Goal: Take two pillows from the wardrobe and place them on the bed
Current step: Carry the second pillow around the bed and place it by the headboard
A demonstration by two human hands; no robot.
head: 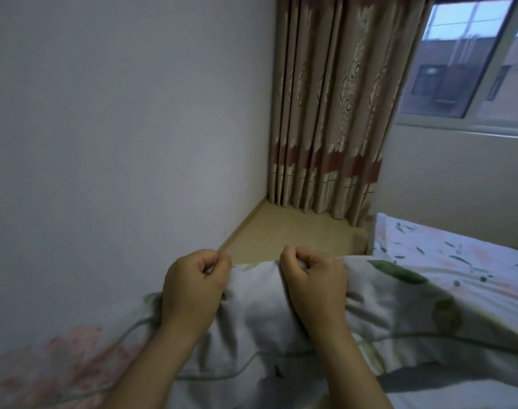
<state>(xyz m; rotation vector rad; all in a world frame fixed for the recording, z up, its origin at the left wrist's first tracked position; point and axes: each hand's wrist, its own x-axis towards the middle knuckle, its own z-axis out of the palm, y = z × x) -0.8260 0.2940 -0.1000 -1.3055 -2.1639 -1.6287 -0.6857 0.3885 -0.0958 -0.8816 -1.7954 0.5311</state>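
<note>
A white pillow [257, 323] with green leaves and pink flowers fills the lower part of the head view. My left hand [192, 287] pinches its top edge on the left. My right hand [313, 281] grips the same edge a little to the right. The pillow is held up in front of me, its right part over the bed [458, 249], which has a matching floral sheet. Whether a second pillow is in the bundle I cannot tell. The wardrobe is not in view.
A white wall [119, 128] stands close on the left. A beige and red curtain [328, 113] hangs in the corner beside a window [464, 60]. A narrow strip of tan floor [290, 231] runs between wall and bed.
</note>
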